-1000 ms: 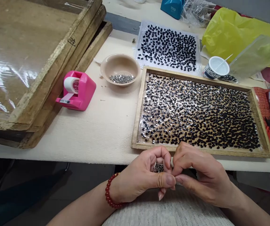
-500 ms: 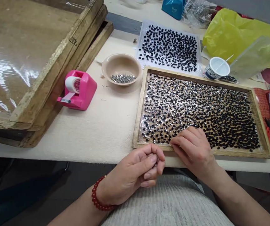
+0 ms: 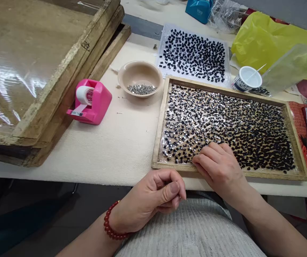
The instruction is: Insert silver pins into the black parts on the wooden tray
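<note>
Wooden tray (image 3: pixel 161 123) beneath, right hand (image 3: pixel 220 166) (pinched, contents hidden) has parted from the curled left hand (image 3: pixel 153 194).

Counted in your view: two hands, your left hand (image 3: pixel 156 192) and right hand (image 3: pixel 220 166); one beaded bracelet (image 3: pixel 110 225); one filled wooden tray (image 3: pixel 156 142); at least three stacked wooden frames (image 3: pixel 62 75); one bowl (image 3: pixel 140 75); three loose pins (image 3: pixel 119 113); one tape dispenser (image 3: pixel 101 103); one tape roll (image 3: pixel 82 95); two patterned cups (image 3: pixel 239 85), one cut off by the edge; one yellow bag (image 3: pixel 257 43). Black beads (image 3: pixel 223 121): too many for you to count reliably.
</note>
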{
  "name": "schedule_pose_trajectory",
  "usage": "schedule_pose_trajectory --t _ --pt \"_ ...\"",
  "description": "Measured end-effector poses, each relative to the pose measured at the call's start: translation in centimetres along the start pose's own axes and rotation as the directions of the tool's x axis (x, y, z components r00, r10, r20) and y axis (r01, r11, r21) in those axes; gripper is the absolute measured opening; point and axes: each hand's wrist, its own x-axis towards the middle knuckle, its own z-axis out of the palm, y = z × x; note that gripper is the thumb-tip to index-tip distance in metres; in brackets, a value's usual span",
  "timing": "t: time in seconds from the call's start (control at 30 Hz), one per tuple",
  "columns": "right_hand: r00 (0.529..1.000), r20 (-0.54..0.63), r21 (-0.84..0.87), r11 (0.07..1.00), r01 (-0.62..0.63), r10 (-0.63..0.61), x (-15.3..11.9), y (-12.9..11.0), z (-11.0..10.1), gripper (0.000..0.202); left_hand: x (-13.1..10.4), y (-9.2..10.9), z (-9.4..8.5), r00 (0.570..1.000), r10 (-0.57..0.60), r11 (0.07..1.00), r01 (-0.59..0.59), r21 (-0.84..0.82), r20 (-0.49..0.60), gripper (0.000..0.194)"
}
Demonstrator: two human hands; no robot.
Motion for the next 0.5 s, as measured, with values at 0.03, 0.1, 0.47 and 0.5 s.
schedule_pose_trajectory --t 0.03,0.1,0.47,0.5 --pt "1.000 0.000 0.001 1.000 0.001 -0.001 0.0 0.0 0.0 0.014 0.0 0.1 0.1 1.000 -0.004 1.000 0.004 0.000 -0.001 0.023" --pt "1.000 -0.007 0.002 1.000 0.004 -0.004 -0.1 0.0 0.1 0.012 0.0 0.2 0.1 1.000 -0.011 1.000 0.011 0.012 -0.001 0.021" --pt "0.983 -0.154 0.236 0.970 -0.062 0.100 -1.1 0.2 -1.5 0.009 -0.5 1.8 -0.1 0.990 0.054 0.997 -0.045 0.066 -0.134 0.035" --pt "0.974 -0.187 0.298 0.952 -0.065 0.125 -1.5 0.5 -1.8 0.010 -0.5 2.3 -0.2 0.981 0.065 0.995 -0.050 0.083 -0.185 0.037"
